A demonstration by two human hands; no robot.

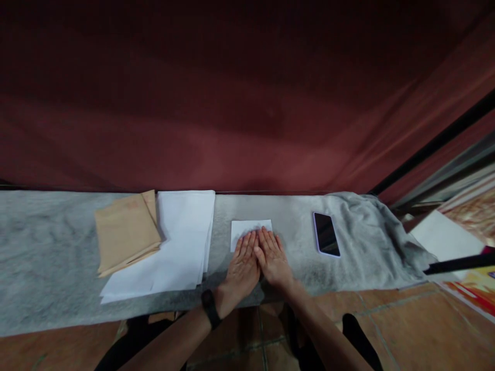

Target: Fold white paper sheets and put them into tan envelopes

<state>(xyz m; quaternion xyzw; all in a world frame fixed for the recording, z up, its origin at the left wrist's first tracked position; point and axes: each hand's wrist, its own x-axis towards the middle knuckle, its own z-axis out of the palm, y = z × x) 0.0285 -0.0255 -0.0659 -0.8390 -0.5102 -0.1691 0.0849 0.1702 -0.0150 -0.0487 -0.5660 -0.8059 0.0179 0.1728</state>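
Observation:
A small white rectangle of paper (240,227), perhaps folded, lies on the grey cloth in front of me. My left hand (243,263) rests flat on its lower part, fingers stretched out. Beside it my right hand (274,260) also lies flat, its thumb touching or overlapping the left hand. Both sets of fingertips point away from me and cover much of the paper. Neither hand grips anything. Left of my hands is a stack of larger white sheets (185,237), with several brown paper pieces (127,232), possibly envelopes, on top.
The grey cloth (50,257) covers a long narrow surface and bunches up at the right. A phone (327,234) in a light purple case lies right of my hands. Behind hangs a dark red curtain (216,129). Black bars (436,141) and printed sheets (475,288) are at the right.

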